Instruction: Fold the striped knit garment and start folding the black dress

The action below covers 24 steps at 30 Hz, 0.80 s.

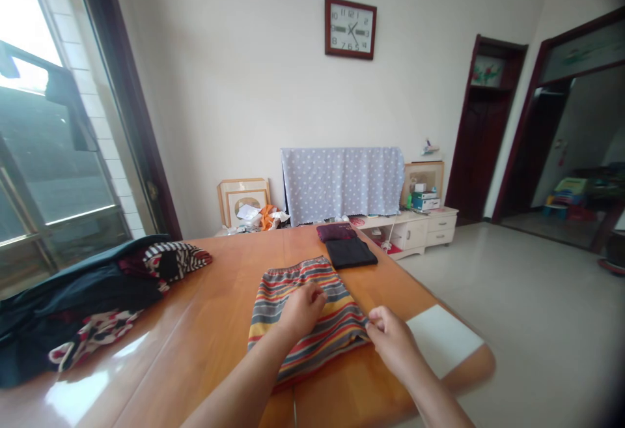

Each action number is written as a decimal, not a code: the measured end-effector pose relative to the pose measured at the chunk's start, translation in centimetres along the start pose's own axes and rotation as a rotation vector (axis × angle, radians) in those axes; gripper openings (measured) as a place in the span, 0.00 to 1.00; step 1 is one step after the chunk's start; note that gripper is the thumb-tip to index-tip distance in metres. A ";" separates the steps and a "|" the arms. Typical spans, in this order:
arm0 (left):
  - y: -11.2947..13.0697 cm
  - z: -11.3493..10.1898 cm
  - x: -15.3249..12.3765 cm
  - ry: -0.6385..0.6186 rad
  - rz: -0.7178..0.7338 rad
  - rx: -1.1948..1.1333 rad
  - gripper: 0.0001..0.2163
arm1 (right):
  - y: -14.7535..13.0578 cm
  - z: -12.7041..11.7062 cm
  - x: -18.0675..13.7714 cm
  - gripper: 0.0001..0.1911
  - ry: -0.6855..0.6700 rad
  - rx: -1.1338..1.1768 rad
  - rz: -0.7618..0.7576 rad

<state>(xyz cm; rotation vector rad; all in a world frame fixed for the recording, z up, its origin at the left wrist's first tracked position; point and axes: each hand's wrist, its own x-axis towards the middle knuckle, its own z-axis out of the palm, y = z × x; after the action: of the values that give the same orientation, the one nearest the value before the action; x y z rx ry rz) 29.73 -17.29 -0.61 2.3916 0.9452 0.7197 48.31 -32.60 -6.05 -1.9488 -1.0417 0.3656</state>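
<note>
A folded pair of striped shorts (325, 337) with a gathered waistband lies on the orange wooden table (209, 324), its stripes red, yellow and grey. My left hand (303, 311) grips the cloth on top near the middle. My right hand (390, 340) pinches the right edge of the same garment. Beyond the shorts sits a folded black garment (350, 252), with a folded maroon garment (336, 232) behind it. A white sheet (442, 340) lies just right of my right hand.
A heap of dark and patterned clothes (83, 298) lies on the table's left side. Behind the table stand a low white cabinet (410, 232), a polka-dot cloth (342, 184) and leaning picture frames (243, 201). A tiled floor (512, 324) lies to the right, and a glass door (58, 154) to the left.
</note>
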 end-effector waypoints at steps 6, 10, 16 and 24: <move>2.0 1.0 -1.3 -0.176 -0.301 -0.638 0.22 | -4.5 1.6 -2.3 0.11 0.076 0.157 -0.252; 2.2 0.8 -1.9 -0.322 -0.517 -0.952 0.20 | -7.9 3.8 -4.6 0.08 -0.060 0.219 -0.408; 0.1 0.2 -2.6 -0.168 -0.612 -0.902 0.09 | -8.1 5.3 -2.9 0.11 -0.136 0.436 -0.256; -1.3 -0.5 -3.0 -0.094 -0.670 -0.913 0.06 | -4.9 3.0 1.2 0.21 -0.036 0.452 0.183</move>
<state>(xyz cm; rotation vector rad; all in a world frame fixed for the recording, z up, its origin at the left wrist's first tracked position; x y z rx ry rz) 26.94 -18.52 -1.85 1.2066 0.9970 0.5781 44.66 -28.65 -3.70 -1.6322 -0.7259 0.6777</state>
